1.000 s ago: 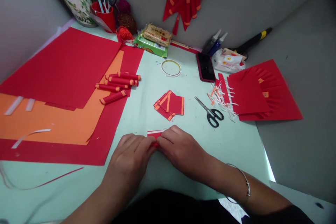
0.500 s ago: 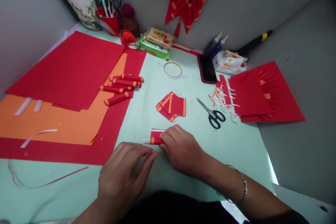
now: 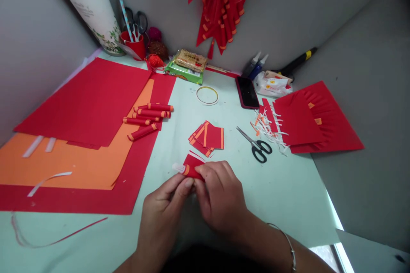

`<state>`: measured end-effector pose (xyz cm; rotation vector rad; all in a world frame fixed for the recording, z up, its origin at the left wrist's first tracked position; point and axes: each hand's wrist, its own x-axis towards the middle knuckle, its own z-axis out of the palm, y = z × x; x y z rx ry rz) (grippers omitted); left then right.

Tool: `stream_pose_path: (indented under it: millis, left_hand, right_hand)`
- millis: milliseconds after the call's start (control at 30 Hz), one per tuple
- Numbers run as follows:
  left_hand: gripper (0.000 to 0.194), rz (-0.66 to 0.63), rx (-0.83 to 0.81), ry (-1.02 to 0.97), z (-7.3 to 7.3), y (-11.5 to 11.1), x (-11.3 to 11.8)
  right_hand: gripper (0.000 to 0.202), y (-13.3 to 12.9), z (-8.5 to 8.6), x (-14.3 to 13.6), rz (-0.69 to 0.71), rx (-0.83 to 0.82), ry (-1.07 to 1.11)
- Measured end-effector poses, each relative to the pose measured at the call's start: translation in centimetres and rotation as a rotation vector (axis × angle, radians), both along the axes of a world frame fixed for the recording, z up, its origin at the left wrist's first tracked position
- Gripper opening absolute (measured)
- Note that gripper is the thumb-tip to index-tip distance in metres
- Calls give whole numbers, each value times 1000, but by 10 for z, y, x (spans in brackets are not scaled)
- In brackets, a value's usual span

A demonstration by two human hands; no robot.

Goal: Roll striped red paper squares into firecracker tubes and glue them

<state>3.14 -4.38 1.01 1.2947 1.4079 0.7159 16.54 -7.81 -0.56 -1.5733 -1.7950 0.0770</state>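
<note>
Between my two hands is a partly rolled piece of red paper [image 3: 194,161] with an orange end band and a white strip along its far edge. A whitish translucent stick [image 3: 177,167] pokes out of the roll's left end. My left hand [image 3: 168,199] pinches the roll near the orange band with thumb and forefinger. On the right part, my right hand [image 3: 221,194] grips the same roll, its fingers closed and partly hiding it. Just beyond lies a small pile of red paper pieces with orange edges [image 3: 209,135]. Finished red paper rolls [image 3: 150,113] are heaped to the left.
Black-handled scissors [image 3: 258,146] lie to the right, beside white paper scraps [image 3: 265,123]. A tape ring [image 3: 207,95] and a phone [image 3: 247,92] are farther back. Large red sheets [image 3: 83,102] cover the left. Red paper decorations [image 3: 221,13] hang on the back wall.
My left hand has moved up and right and now takes hold of the roll's left end. The roll is lifted and tilted in both hands. The view has tipped upward slightly.
</note>
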Motion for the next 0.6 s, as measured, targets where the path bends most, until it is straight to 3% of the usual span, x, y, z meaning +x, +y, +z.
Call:
stream_pose_path:
  millis: [167, 400, 600]
  left_hand:
    - [30, 18, 15, 40, -2, 3, -2]
    - [26, -10, -19, 63, -8, 3, -3]
    - [24, -9, 51, 93, -10, 0, -2]
  right_hand:
    - [16, -2, -3, -8, -3, 24, 10]
    - [24, -1, -3, -7, -3, -78, 58]
    - [21, -4, -3, -5, -11, -165, 188]
